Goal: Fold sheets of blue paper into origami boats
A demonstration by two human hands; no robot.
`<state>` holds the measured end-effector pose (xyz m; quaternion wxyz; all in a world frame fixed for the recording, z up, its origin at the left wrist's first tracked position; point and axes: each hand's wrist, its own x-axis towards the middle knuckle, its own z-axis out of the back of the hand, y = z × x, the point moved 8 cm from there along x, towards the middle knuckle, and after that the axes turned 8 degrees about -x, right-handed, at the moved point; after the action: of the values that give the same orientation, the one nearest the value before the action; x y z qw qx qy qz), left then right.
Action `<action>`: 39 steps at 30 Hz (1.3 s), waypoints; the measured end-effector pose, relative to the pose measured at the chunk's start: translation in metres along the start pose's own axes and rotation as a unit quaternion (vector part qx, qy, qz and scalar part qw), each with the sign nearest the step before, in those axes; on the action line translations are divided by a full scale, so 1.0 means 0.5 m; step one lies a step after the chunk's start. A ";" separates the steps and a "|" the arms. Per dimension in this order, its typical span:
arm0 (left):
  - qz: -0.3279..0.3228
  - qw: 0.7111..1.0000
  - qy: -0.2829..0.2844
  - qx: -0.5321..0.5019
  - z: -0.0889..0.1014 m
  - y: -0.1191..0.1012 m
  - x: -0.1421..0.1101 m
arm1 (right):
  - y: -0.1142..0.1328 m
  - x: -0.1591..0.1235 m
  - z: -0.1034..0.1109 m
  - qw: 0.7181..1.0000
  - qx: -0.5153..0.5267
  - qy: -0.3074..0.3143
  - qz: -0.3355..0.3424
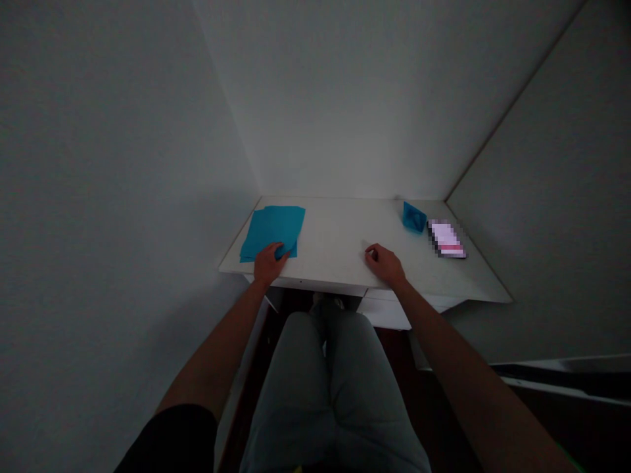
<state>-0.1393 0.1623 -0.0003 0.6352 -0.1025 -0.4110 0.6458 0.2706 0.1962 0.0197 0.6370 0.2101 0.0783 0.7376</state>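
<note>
A small pile of blue paper sheets [274,226] lies slightly fanned at the left end of the white desk. My left hand [269,263] is at the pile's front edge, its thumb and fingers closed on a blue sheet near the right front corner, where the paper bends up a little. How many sheets it grips I cannot tell. Resting on the desk right of the middle, my right hand [385,264] is curled, with nothing visible in its fingers. A folded blue paper piece [414,218] stands farther back, to the right of that hand.
A phone with a lit, pixelated screen [446,239] lies to the right of the folded piece. The white desk [335,230] meets walls at the back and both sides. A drawer front [384,312] is below its front edge, right of my legs.
</note>
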 end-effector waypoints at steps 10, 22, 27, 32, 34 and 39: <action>0.039 0.998 -0.045 -0.017 0.025 -0.012 0.008 | -0.001 0.002 -0.001 1.000 -0.011 0.003 -0.008; -0.129 0.967 0.218 -0.002 -0.260 -0.347 -0.106 | -0.021 0.004 0.033 0.983 0.116 -0.141 0.020; -0.161 0.954 0.248 -0.041 -0.296 -0.397 -0.138 | 0.003 0.006 0.032 0.988 0.072 -0.112 0.083; -0.152 0.973 0.170 -0.028 -0.241 -0.359 -0.045 | 0.029 0.004 0.000 0.994 -0.043 -0.001 0.103; -0.130 0.982 0.138 -0.007 -0.224 -0.321 -0.010 | 0.036 0.002 -0.006 0.992 -0.069 0.019 0.108; -0.093 0.983 0.153 0.029 -0.243 -0.246 0.005 | 0.037 0.002 -0.010 0.991 -0.075 0.024 0.106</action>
<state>0.0302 0.1956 0.0039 0.7504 -0.1425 -0.2978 0.5726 0.2518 0.1945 0.0224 0.5669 0.1507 0.0156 0.8097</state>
